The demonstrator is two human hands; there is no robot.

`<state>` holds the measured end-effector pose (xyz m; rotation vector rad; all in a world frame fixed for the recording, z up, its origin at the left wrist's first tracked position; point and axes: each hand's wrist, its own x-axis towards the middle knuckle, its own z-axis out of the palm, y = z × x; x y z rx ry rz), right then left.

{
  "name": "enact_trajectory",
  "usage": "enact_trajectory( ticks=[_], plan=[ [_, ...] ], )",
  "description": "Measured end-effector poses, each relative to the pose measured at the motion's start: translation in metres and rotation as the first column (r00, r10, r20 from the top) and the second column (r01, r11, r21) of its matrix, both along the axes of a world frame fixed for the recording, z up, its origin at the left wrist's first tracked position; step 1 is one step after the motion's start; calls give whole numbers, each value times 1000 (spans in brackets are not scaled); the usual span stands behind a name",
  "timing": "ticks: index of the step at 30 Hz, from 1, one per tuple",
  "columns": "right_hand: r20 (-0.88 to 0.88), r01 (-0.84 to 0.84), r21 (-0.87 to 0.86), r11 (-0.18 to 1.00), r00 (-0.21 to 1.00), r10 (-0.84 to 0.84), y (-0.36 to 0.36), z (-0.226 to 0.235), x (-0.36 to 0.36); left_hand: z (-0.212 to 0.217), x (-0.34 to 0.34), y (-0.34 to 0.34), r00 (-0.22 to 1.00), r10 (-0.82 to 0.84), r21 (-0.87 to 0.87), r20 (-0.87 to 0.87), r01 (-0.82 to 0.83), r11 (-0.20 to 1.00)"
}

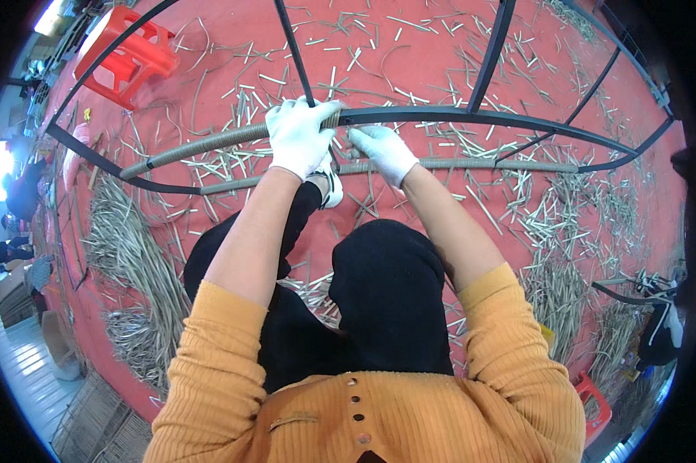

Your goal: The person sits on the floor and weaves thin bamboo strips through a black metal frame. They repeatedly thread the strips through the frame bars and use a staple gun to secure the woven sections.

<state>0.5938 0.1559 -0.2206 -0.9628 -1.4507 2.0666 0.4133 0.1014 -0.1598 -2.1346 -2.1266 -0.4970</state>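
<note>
Left hand (299,136) tight round wrapped frame edge (213,143) — right hand (383,153) curled, hold unclear, by open gap (456,140) beneath

We take this for a workshop where strips of weaving material are worked by hand. A dark metal frame (417,114) spans the scene, some of its bars wound with tan strip (217,143). Cut lengths (522,187) litter the red floor (471,220), and we see loose heaps of strips at left (132,239) and right (556,301). White gloves cover the left hand (298,135) and right hand (383,153). A red plastic stool (124,65) stands far left; other people (24,189) show blurrily at the left edge, and woven-looking panels (101,420) lie near left.
</note>
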Motion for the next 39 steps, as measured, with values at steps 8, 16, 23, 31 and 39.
enact_trajectory(
  ticks=[8, 16, 23, 31, 39],
  plan=[
    [109, 138, 161, 977, 982, -156, 0, 28, 12, -4, -5, 9, 997, -15, 46, 80, 11, 999],
    [20, 354, -129, 926, 935, -354, 26, 91, 2, -16, 12, 1, 989, 74, 180, 130, -97, 979],
    [366, 250, 219, 943, 875, -317, 73, 107, -32, -24, 11, 11, 992, 68, 315, 105, -98, 944],
    [-35, 399, 120, 909, 917, -398, 69, 93, -1, -21, -16, 31, 999, -13, 180, -44, 21, 983],
    [271, 47, 199, 979, 957, -101, -35, 28, 49, -14, -29, 51, 999, -46, 14, -3, 46, 999]
  ],
)
